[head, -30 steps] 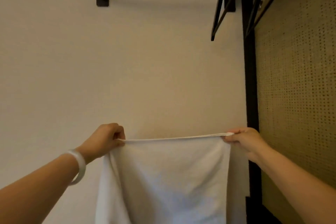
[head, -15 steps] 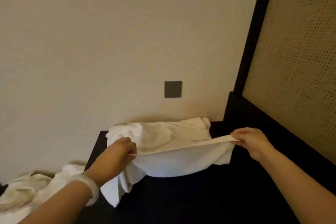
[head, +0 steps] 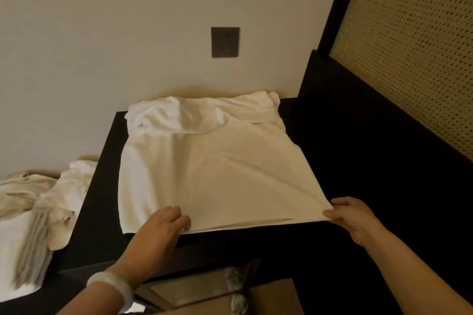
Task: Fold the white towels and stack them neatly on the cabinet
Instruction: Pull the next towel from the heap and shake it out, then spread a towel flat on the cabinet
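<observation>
A white terry towel (head: 217, 174) lies spread on the black counter (head: 99, 212) of the cabinet, bunched at the counter's back edge. At the counter's front edge the right hand (head: 352, 215) pinches the towel's corner. The left hand (head: 160, 227) has its fingers (head: 176, 217) bent over the hem; a grip underneath cannot be told. This looks like laying out for the first fold. Next, smooth the back bunching, then bring the hem over evenly. A crumpled heap of white towels (head: 51, 199) waits off the counter's left side.
</observation>
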Demonstrator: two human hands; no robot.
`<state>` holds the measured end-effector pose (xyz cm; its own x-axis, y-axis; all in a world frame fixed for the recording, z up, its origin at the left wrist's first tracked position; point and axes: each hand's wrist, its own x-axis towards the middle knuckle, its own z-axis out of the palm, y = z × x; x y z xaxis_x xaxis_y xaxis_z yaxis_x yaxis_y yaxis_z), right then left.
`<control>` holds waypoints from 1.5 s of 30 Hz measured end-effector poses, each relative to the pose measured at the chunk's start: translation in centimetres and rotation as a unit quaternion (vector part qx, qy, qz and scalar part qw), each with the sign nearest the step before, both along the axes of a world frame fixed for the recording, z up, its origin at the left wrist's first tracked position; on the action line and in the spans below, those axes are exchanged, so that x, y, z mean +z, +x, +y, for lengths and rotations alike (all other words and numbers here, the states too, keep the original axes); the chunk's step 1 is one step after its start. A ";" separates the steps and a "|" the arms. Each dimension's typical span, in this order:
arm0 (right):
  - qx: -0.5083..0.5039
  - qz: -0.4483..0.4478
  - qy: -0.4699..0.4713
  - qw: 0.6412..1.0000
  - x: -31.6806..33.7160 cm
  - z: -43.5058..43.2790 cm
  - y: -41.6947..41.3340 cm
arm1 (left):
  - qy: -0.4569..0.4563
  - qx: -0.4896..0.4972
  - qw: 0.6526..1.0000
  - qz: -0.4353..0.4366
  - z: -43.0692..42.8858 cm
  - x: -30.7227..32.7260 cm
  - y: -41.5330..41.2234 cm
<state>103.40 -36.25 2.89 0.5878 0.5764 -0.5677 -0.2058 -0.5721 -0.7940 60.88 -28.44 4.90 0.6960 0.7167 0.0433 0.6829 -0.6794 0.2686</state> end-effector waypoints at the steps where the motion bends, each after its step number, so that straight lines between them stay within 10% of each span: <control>1: 0.008 -0.014 0.005 1.000 -0.2 -0.3 -0.2 | 0.007 0.004 1.000 0.001 -0.3 -0.2 0.0; 8: 0.090 -0.271 -0.019 0.958 -0.9 -0.9 -3.2 | 0.006 0.042 0.998 0.038 -0.8 -2.0 2.0; 13: 0.240 -0.554 -0.054 0.795 0.0 -0.6 -5.0 | 0.013 0.050 0.999 -0.005 -0.7 -2.2 5.1; 19: 0.359 -0.454 0.067 0.813 -1.1 2.0 -7.7 | 0.008 0.076 0.997 -0.034 0.3 -3.0 6.5; 33: 0.421 -0.557 -0.065 0.713 -5.0 11.5 -6.3 | 0.006 0.213 0.968 0.132 6.7 -5.6 4.9; 45: 0.381 -0.565 -0.099 0.725 -4.4 13.9 -5.5 | -0.015 0.215 0.967 0.133 10.3 -5.3 5.6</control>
<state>97.91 -22.39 -1.53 0.2954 0.9513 -0.0884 0.9481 -0.3033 -0.0954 66.51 -18.10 -0.40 0.3172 0.9406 -0.1214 0.9482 -0.3120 0.0602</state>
